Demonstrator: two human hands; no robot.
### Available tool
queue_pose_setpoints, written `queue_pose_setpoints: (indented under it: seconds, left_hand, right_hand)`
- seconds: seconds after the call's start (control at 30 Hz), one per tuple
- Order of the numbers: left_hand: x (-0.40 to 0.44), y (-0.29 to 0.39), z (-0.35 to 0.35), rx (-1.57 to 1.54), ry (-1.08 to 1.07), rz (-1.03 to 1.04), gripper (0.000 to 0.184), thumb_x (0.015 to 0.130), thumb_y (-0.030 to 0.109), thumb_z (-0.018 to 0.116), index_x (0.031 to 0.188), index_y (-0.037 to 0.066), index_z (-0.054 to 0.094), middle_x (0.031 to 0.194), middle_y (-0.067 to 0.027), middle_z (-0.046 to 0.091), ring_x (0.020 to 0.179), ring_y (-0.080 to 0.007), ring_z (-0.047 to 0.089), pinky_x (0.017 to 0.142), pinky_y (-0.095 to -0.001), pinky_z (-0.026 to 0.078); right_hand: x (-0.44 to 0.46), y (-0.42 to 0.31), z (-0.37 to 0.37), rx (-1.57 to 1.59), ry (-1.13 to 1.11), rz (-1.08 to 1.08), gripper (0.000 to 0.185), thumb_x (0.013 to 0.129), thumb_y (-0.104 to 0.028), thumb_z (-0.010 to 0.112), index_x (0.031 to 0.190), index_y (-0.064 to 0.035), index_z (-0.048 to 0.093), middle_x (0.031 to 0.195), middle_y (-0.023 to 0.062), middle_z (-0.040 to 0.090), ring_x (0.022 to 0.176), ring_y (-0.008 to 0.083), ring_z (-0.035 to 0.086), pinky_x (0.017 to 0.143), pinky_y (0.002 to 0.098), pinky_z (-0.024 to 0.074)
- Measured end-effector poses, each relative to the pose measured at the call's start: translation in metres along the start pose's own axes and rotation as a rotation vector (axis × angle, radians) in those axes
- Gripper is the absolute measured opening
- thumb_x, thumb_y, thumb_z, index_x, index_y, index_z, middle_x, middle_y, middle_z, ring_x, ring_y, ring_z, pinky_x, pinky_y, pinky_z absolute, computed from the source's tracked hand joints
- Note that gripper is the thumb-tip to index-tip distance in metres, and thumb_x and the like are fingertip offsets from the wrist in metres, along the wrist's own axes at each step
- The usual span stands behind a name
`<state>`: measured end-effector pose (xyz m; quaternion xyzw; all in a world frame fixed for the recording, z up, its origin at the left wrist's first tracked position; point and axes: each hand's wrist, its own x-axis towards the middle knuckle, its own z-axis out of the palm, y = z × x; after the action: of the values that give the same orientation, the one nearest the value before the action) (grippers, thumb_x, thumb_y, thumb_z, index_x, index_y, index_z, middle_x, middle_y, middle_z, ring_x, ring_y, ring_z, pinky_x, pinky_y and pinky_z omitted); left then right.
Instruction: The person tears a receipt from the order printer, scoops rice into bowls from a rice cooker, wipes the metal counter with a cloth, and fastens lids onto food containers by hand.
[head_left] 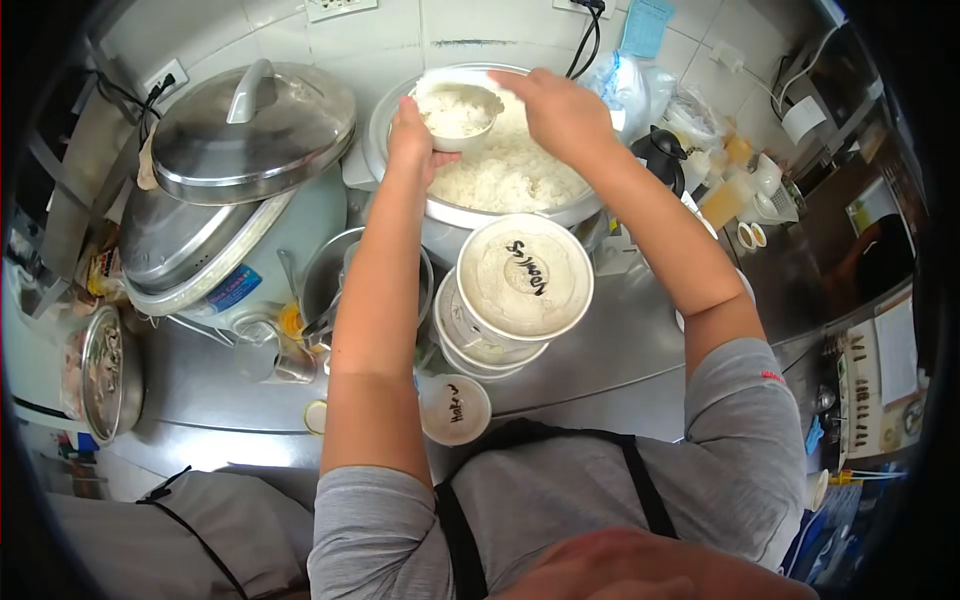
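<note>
Over the large open pot of white rice [515, 180], my left hand [412, 135] holds a small white bowl [462, 128] with rice in it, its fingers around the bowl's left side and underside. My right hand [540, 95] is at the upper right of the bowl, its fingers bent toward the rim. A pale, flat shape, perhaps a paddle [460, 80], lies across the bowl's top and reaches the right fingertips. In front of the pot stands a stack of round tubs with a marked white lid [527, 275] on top.
A large cooker [240, 250] with a metal lid [255, 130] stands at left, a steel bowl [125, 375] below it. Near my left forearm are a metal pot [345, 250] and a small marked tub [456, 410]. A black jug [660, 155] stands at right. Another person's clothing [190, 530] shows at lower left.
</note>
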<state>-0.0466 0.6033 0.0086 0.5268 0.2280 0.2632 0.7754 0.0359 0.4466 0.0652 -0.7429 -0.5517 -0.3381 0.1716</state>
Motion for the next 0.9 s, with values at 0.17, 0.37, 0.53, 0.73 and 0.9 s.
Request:
queue_pose_setpoints:
  seconds: [0.17,0.37,0.53,0.73,0.9]
  left_hand:
    - [0.004,-0.004,-0.002,-0.135,0.025,0.062,0.050,0.089,0.042,0.014,0.116,0.005,0.035,0.106,-0.0162,0.051,0.088,-0.0316,0.055,0.068,-0.0450,0.047]
    - [0.007,-0.006,-0.007,-0.243,0.072,0.115,0.049,0.089,0.042,0.017,0.117,0.004,0.032,0.113,-0.0174,0.045,0.092,-0.0328,0.053,0.071,-0.0479,0.047]
    - [0.009,-0.004,-0.005,-0.213,0.177,0.129,0.053,0.090,0.041,0.010,0.114,0.003,0.038,0.109,-0.0169,0.049,0.092,-0.0330,0.054,0.068,-0.0442,0.049]
    - [0.004,-0.003,-0.006,-0.183,0.054,0.150,0.047,0.089,0.042,0.018,0.118,0.007,0.029,0.111,-0.0154,0.046,0.091,-0.0305,0.053,0.065,-0.0443,0.049]
    - [0.003,-0.002,-0.004,-0.022,0.019,0.143,0.046,0.089,0.041,0.018,0.114,0.006,0.034,0.105,-0.0140,0.050,0.085,-0.0263,0.057,0.059,-0.0388,0.050]
  right_hand:
    - [0.001,-0.009,0.015,-0.032,-0.126,0.038,0.044,0.075,-0.002,0.041,0.111,-0.0237,0.051,0.084,0.0108,0.054,0.077,0.0281,0.055,0.066,0.0359,0.0447]
    - [0.010,0.001,0.026,0.515,-0.113,0.518,0.049,0.074,0.002,0.040,0.120,-0.0147,0.038,0.086,0.0161,0.055,0.081,0.0273,0.055,0.069,0.0351,0.0437]
    - [0.002,-0.032,0.036,0.472,-0.325,0.505,0.054,0.072,0.004,0.041,0.123,-0.0110,0.034,0.101,0.0201,0.050,0.094,0.0302,0.052,0.077,0.0356,0.0425]
    - [0.023,-0.010,0.034,0.311,-0.226,0.282,0.053,0.074,0.001,0.041,0.122,-0.0228,0.038,0.102,0.0156,0.049,0.094,0.0297,0.052,0.077,0.0376,0.0431]
    - [0.049,0.002,0.018,0.240,-0.386,0.149,0.054,0.073,0.008,0.034,0.115,-0.0225,0.048,0.102,0.0114,0.051,0.094,0.0270,0.051,0.077,0.0350,0.0422]
